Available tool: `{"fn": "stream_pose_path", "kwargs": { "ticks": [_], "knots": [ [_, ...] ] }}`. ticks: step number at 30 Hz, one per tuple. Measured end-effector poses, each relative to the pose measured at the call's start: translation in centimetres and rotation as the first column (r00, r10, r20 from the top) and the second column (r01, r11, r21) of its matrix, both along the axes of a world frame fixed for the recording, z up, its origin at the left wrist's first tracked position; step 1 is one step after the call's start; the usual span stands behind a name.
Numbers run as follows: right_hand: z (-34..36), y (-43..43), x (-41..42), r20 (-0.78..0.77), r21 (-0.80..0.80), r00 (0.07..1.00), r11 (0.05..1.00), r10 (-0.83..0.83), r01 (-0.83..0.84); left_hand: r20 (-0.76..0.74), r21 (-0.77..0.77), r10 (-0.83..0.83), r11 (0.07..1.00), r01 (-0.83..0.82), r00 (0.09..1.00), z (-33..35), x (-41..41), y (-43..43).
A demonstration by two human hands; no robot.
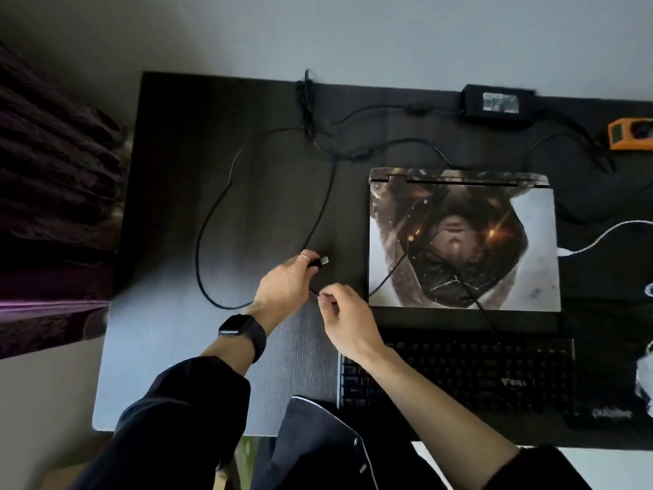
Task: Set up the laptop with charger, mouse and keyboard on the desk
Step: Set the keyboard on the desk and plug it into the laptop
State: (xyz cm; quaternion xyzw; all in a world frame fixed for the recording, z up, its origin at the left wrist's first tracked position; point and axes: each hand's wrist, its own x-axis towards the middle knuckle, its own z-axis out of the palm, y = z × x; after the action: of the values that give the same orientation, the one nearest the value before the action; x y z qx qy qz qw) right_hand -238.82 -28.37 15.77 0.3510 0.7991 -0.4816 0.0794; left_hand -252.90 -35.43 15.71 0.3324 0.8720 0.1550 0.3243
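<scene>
i read the left hand (282,282) as closed round the black cable (197,249) just behind its usb plug (323,260), over the desk (169,143), left of the closed laptop (463,238). the right hand (348,321) pinches a thin cable section just below. the keyboard (477,376) lies before the laptop, and the charger brick (498,105) sits at the far desk edge.
</scene>
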Motion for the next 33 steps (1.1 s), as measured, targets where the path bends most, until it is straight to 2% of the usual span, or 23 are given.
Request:
{"fn": "stream_pose_path", "kwargs": {
  "ticks": [3,6,9,11,13,17,21,24,28,31,33],
  "knots": [
    [0.2,2.0,2.4,0.084,0.203,0.981,0.96,0.177,-0.191,-0.091,-0.015,-0.03,0.999,0.029,0.995,-1.0,0.5,-1.4],
    [0.6,3.9,4.7,0.2,0.386,0.93,0.848,0.307,-0.363,-0.142,0.018,-0.023,1.0,0.026,0.99,-1.8,0.2,-2.6],
    [0.7,5.0,6.6,0.201,0.633,0.926,0.679,0.32,-0.372,-0.233,0.087,-0.009,0.996,0.031,0.972,-2.3,-1.8,-3.4],
    [0.9,5.1,7.3,0.204,0.727,0.927,0.586,0.313,-0.358,-0.318,0.081,-0.023,0.995,0.052,0.948,-2.8,-3.7,-3.0],
    [0.5,4.3,7.5,0.194,0.765,0.923,0.538,0.332,-0.354,-0.401,0.072,-0.049,0.994,0.085,0.915,-3.3,-5.2,-2.2],
    [-1.4,1.3,6.5,0.142,0.676,0.913,0.636,0.383,-0.372,-0.503,0.154,-0.095,0.968,0.197,0.859,-3.5,-5.3,-0.4],
    [-2.6,0.0,4.6,0.15,0.58,0.96,0.766,0.236,-0.279,-0.495,0.276,-0.142,0.91,0.31,0.857,-3.2,-2.4,0.4],
    [-3.3,-0.4,3.6,0.126,0.619,0.976,0.755,0.177,-0.217,-0.443,0.32,-0.165,0.889,0.328,0.881,-3.4,-0.7,-0.2],
    [-3.2,-1.5,3.0,0.195,0.686,0.964,0.677,0.18,-0.265,-0.355,0.354,-0.169,0.886,0.3,0.919,-4.5,0.3,-0.5],
    [-3.2,-1.7,2.6,0.205,0.676,0.968,0.695,0.145,-0.247,-0.342,0.374,-0.159,0.881,0.29,0.926,-5.8,0.1,0.2],
    [-3.3,-1.4,2.7,0.152,0.646,0.977,0.734,0.147,-0.211,-0.325,0.396,-0.155,0.873,0.284,0.933,-6.5,0.1,0.9]
  ]
}}
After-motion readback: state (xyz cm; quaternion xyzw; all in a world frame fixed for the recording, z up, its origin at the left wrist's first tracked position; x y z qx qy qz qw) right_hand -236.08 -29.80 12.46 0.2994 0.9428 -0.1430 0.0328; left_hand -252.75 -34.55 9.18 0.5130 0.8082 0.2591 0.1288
